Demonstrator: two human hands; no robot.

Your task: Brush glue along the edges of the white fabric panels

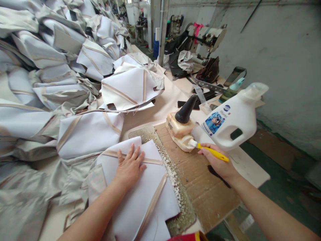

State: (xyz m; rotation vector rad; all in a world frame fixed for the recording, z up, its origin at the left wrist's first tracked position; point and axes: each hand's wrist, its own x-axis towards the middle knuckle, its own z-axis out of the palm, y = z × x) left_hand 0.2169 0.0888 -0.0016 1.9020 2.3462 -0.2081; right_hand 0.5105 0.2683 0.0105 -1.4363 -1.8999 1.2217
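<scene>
My left hand (131, 166) lies flat with fingers spread on a white panel (140, 197) that has beige strips across it. Under the panel is a board (173, 177) crusted with dried flakes along its right edge. My right hand (217, 162) grips a brush (213, 153) by its yellow handle. The brush's white-coated bristles are at the open mouth of a cream-coloured glue container (181, 129), which has a black cone (187, 109) standing on top. Whether the bristles touch the container's lip is hard to tell.
Brown cardboard (198, 187) lies under the glue container. Beside it stands a large white jug (233, 117). A heap of grey and white sewn pieces (50, 67) fills the left, with a stack of panels (130, 87) ahead. A sewing machine (207, 35) stands farther back.
</scene>
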